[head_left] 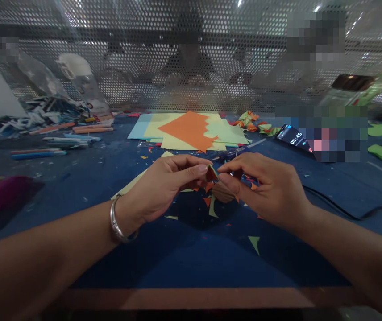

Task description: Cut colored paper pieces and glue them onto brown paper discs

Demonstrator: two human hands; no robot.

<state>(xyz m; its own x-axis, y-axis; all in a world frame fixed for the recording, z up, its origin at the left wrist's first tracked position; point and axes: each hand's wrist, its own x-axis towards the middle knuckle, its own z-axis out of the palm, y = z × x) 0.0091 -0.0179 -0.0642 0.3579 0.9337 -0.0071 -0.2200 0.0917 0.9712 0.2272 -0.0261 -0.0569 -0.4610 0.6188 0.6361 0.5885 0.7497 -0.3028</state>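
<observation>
My left hand [167, 185] and my right hand [264, 187] meet above the blue table [177, 254], both pinched on a small folded piece of orange and pale green paper [211, 173]. The fingertips of both hands close on it from either side. A silver bangle [117, 223] circles my left wrist. Small orange and green paper scraps [211, 203] lie on the table right beneath the hands. A pale yellow sheet [134, 183] lies partly under my left hand.
A stack of coloured sheets with a torn orange one [191, 129] on top lies further back. Pens and markers [73, 133] are at the left, a magenta box [0, 191] at the near left, a phone with a timer [293, 137] at the right, a black cable [345, 211] beside it. A perforated metal screen [191, 53] closes the back.
</observation>
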